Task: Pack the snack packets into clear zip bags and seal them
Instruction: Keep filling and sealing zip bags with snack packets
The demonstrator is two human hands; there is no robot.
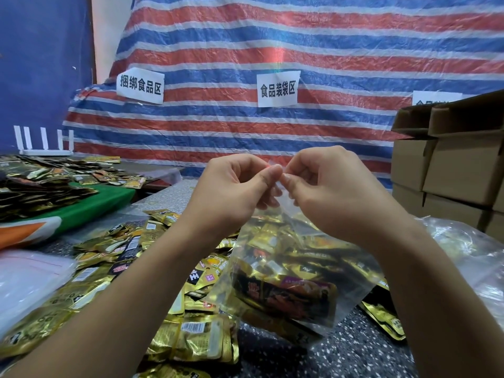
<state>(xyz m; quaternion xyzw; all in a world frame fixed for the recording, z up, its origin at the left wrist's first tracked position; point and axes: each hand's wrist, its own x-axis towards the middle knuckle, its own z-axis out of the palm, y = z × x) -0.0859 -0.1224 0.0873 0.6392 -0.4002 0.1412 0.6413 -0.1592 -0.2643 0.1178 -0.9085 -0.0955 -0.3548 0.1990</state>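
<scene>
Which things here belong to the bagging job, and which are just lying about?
Job: left hand and right hand pinching the clear zip bag; loose snack packets.
Lying about: cardboard boxes; white router; paper signs; striped tarp.

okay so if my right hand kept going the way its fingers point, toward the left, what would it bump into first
Most likely the left hand. The right hand pinches the top of the zip bag with fingertips aimed left, and the left thumb sits almost against them. Depth is hard to judge, but they look nearly touching.
</scene>
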